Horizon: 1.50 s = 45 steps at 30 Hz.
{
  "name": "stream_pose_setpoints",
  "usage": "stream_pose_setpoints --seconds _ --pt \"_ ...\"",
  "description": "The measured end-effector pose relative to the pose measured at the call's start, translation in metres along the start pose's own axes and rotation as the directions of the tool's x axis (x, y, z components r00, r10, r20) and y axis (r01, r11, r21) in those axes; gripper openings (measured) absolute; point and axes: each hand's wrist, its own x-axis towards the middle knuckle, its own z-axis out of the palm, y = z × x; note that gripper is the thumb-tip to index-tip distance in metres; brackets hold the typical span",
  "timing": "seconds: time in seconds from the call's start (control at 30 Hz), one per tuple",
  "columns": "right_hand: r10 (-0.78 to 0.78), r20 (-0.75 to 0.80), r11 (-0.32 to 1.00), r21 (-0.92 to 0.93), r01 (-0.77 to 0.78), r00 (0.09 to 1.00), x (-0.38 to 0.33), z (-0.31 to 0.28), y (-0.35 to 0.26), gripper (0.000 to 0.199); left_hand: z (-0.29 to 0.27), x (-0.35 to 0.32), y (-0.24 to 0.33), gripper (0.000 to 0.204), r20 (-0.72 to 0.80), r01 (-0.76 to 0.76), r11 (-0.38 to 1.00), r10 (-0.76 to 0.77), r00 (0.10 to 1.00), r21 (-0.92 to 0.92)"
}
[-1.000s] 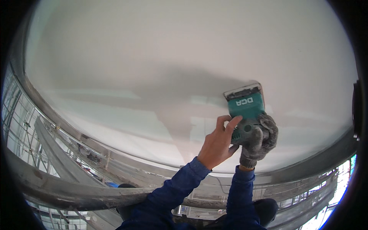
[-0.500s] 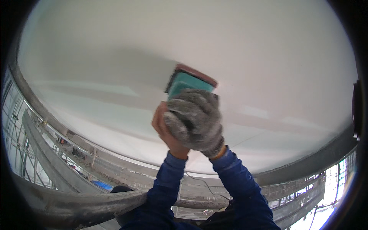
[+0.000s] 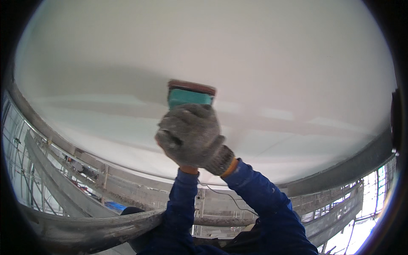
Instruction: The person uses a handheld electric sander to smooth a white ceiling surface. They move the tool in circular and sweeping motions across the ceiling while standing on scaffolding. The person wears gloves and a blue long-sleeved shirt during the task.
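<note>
A teal power sander with a reddish-brown sanding pad along its far edge is held up against the broad pale surface. My right hand, in a grey knit glove, is closed over the sander's body and covers most of it. Behind and below the glove is my bare left hand; little more than its wrist shows, and its fingers are hidden. Both hands are together on the tool. A thin cord hangs below my wrists and curves to the right.
Lighter bands and faint seams cross the pale surface. A thick grey pipe-like rail runs across the lower left, close to my left arm. Grey beams and scaffold poles lie beyond at the left, with more scaffolding at the lower right.
The sander and both hands have moved left and slightly down across the surface. The sander has turned from tilted to nearly level, and the glove now hides most of my left hand.
</note>
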Motion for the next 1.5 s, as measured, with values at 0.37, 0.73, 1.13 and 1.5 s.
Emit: stream_pose_setpoints --seconds 0.37,0.73,1.13,1.5 --pt "0.213 -0.128 0.977 0.011 -0.214 0.969 -0.083 -0.027 0.038 0.04 0.036 -0.014 0.072 0.047 0.296 -0.196 0.956 0.126 0.947 0.22" --pt "0.118 -0.111 0.992 0.063 -0.112 0.987 -0.017 0.071 -0.016 0.014 -0.019 0.027 0.038 0.039 0.115 0.445 0.74 -0.453 0.884 -0.505" --pt "0.179 -0.116 0.984 0.034 -0.176 0.977 -0.03 0.078 -0.02 0.026 -0.027 0.012 0.012 0.043 -0.06 0.325 0.899 -0.357 0.932 -0.293" --pt "0.237 -0.121 0.971 0.07 -0.23 0.964 -0.09 0.034 0.014 0.024 0.0 -0.03 0.029 0.054 0.145 -0.117 0.983 0.097 0.985 0.138"
